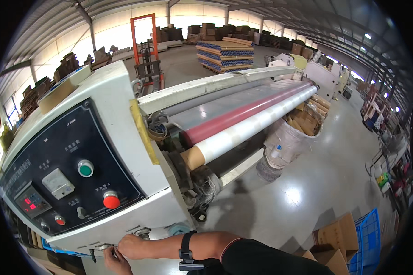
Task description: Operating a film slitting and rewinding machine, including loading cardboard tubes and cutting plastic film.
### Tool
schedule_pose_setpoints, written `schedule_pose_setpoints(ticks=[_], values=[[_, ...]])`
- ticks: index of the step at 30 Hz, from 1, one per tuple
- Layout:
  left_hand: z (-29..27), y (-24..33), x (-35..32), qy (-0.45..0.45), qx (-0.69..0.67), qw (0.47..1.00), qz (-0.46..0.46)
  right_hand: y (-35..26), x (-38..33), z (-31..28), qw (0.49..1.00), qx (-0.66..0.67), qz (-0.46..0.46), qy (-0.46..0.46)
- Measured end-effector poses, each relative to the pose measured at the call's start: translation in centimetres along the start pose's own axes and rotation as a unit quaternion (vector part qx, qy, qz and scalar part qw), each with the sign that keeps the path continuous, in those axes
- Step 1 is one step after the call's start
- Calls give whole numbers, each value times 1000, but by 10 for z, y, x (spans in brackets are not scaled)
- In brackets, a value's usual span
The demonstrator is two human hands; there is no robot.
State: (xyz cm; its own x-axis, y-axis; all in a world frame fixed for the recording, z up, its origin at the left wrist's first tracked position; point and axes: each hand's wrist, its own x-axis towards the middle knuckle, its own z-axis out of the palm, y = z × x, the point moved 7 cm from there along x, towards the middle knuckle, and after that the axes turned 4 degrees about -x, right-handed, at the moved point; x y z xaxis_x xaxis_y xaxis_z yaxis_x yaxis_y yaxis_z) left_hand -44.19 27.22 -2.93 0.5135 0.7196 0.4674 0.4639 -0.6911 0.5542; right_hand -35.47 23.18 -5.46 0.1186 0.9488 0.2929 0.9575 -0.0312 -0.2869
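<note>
My right hand (132, 247) reaches in from the right and is closed at the lower front edge of a white roller machine (119, 85). Beside it, my left hand (116, 263) comes up from the lower edge, its fingers drawn together. The fingertips of both hands meet near a round silvery fitting (104, 246) under the panel. Whatever they grip is too small or hidden to tell. Above them, the dark control panel (69, 156) carries a green button (85, 168), a red mushroom button (111, 200) and a lit red display (32, 201).
A white film roll (257, 126) on a brown core lies along a red roller (243, 112). A sack-like bin (287, 142) with cardboard stands beyond it. Open cartons (337, 236) and a blue crate (368, 238) sit at lower right. Behind are an orange lift (132, 41) and stacked sheets (225, 55).
</note>
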Motion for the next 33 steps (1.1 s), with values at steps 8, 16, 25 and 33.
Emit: schedule_pose_setpoints(ticks=[8,16,25,33], values=[[-8,0,0,-26,25,999,9,-6,6,16,1000,-4,-22,-6],[-17,-40,18,-33,-28,999,-8,21,-24,-32,997,67,-27,-13],[-49,-140,-14,265,-132,946,-134,114,-185,-72,971,226,70,16],[221,164,-157,-269,-136,953,6,283,-459,-123,935,176,308,16]])
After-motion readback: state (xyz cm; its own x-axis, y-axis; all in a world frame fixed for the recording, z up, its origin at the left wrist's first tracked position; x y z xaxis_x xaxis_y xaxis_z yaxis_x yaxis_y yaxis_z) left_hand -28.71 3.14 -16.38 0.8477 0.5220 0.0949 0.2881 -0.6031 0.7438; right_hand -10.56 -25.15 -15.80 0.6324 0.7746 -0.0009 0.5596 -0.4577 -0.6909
